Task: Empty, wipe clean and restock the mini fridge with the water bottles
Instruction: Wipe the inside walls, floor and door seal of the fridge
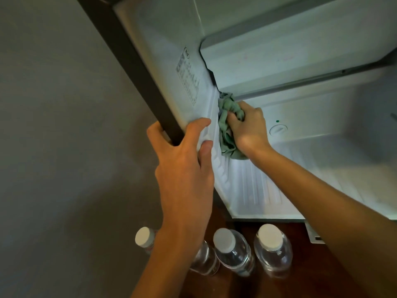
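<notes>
Inside of mini fridge (300, 147): white plastic, smooth, faint sheen; its side wall ribbed; casing edge (133, 67) dark, matt; label (189, 80) on inner wall looks like printed paper or film, cannot tell which; cloth (227, 104) pale green, soft, crumpled, matt; water bottles (236, 259) clear glossy plastic; 3 visible caps (269, 236) white, matt; floor (300, 282) dark reddish wood, low gloss; room wall (53, 125) grey, matt, smooth.

Dim overall. Cool light inside fridge (311, 160), brightest on its ribbed floor. Wall (53, 104) left of fridge is dark, shadowed. Soft focus throughout; wide-angle lens bends fridge's straight edges.
</notes>
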The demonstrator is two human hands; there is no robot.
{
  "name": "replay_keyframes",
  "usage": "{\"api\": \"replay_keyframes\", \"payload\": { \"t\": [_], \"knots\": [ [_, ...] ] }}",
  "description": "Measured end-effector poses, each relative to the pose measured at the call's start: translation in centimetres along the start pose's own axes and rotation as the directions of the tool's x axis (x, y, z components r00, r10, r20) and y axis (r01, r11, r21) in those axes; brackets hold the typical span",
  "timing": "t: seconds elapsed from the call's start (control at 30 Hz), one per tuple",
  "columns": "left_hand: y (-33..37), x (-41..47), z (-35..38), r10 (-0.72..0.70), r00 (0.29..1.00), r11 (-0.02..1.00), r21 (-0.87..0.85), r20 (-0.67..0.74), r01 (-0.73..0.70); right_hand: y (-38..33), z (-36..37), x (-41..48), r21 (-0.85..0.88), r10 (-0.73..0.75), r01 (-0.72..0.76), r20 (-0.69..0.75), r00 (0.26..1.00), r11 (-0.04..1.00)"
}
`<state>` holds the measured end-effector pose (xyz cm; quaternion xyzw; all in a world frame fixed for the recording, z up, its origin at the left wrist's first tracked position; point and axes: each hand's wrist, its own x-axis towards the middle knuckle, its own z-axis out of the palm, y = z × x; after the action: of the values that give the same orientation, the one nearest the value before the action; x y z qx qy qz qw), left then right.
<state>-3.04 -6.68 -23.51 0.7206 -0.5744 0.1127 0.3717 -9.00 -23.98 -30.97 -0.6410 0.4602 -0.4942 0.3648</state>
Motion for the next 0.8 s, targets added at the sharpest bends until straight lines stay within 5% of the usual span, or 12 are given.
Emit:
{"api": "replay_keyframes", "payload": {
  "t": [0.27, 0.4, 0.53, 0.63, 0.8],
  "knots": [
    [1.0, 0.2, -0.3, -0.046, 0.999, 0.999, 0.021, 0.019, 0.045, 0.8, -2.9, -10.1, 0.187, -0.064, 0.005, 0.314, 0.947, 0.982],
    [0.6, 0.3, -0.2, -0.022, 1.0, 1.0, 0.019, -0.02, 0.022, 1.4, -1.7, -7.6, 0.193, -0.095, 0.056, 0.199, 0.975, 0.98],
    [0.7, 0.3, -0.2, -0.005, 1.0, 1.0, -0.014, -0.012, 0.005, 5.0, 1.6, -1.6, 0.144, 0.057, -0.061, 0.034, 0.998, 0.988],
    [0.7, 0.3, 0.0, -0.011, 1.0, 1.0, 0.007, -0.004, 0.011, 6.3, 2.5, -0.6, 0.16, 0.21, -0.211, 0.025, 0.977, 0.964],
    [1.1, 0.4, 0.1, -0.034, 0.999, 0.999, 0.019, -0.013, 0.034, 5.6, 1.0, -7.2, 0.374, 0.221, -0.275, 0.18, 0.958, 0.886]
  ]
}}
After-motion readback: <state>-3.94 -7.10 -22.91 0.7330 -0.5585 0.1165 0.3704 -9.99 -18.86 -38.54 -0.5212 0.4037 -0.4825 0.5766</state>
